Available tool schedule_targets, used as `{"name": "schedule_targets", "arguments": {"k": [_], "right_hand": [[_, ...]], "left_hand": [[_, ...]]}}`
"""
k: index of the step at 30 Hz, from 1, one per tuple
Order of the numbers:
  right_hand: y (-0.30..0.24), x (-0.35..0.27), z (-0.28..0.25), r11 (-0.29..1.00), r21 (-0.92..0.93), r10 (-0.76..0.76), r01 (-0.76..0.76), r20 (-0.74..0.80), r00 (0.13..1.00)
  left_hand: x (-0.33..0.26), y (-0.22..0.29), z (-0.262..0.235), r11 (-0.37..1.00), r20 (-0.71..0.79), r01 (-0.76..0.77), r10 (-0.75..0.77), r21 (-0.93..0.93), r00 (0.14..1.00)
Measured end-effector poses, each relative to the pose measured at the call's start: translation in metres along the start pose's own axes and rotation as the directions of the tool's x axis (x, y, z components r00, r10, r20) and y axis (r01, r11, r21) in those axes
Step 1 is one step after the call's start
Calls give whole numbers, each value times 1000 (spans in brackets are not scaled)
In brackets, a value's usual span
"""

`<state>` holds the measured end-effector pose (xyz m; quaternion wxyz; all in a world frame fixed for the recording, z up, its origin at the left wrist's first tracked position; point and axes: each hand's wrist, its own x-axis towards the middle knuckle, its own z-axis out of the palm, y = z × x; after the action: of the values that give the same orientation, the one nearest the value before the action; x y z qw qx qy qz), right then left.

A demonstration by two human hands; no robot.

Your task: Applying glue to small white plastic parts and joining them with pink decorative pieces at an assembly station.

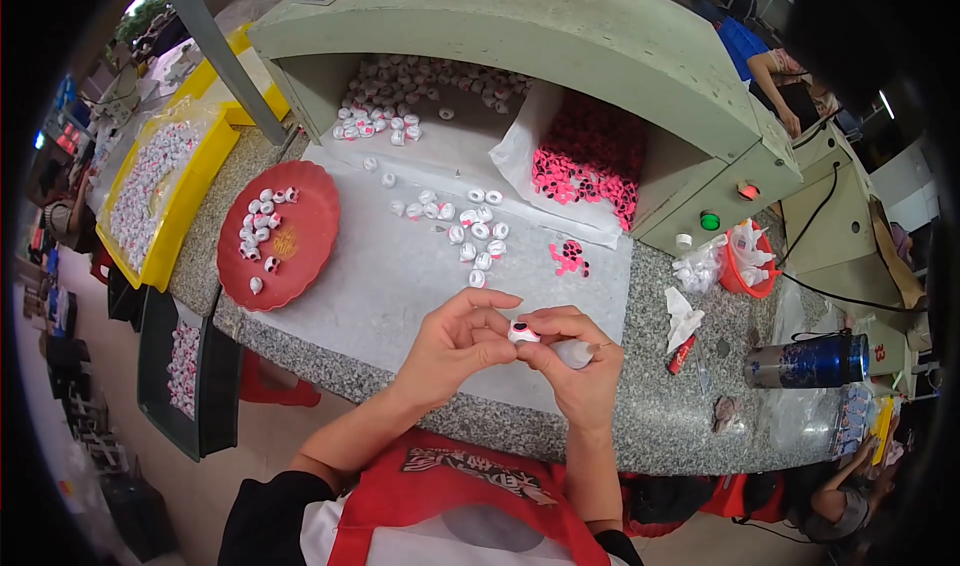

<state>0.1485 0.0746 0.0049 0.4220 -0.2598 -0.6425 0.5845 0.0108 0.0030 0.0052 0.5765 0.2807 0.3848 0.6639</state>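
One white rounded piece (523, 333), pink-and-black marked, held near the desk (645, 431)'s front edge.
Grip: piece pinched by left hand (452, 341) and right hand (583, 381); pale bottle (573, 354) also held in right. Should the pinch be loosened, the piece could be lost over that edge. Open room is found on the paper sheet (385, 276), toward the red dish (322, 251).

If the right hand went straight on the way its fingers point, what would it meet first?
The right hand would seemingly meet the small white piece at its fingertips first, then the left hand; exact depth is unclear.
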Motion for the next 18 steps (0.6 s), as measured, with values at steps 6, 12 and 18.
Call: {"name": "schedule_targets", "arguments": {"k": [6, 12, 18], "right_hand": [[4, -2, 0, 940, 316, 129, -127, 13, 992], [9, -2, 3, 896, 382, 238, -225, 16, 971], [42, -3, 19, 861, 352, 393, -366, -5, 919]], "left_hand": [[-3, -7, -10, 979, 127, -121, 101, 165, 987], [-3, -3, -3, 981, 109, -121, 105, 150, 989], [0, -19, -27, 982, -54, -25, 36, 185, 998]]}}
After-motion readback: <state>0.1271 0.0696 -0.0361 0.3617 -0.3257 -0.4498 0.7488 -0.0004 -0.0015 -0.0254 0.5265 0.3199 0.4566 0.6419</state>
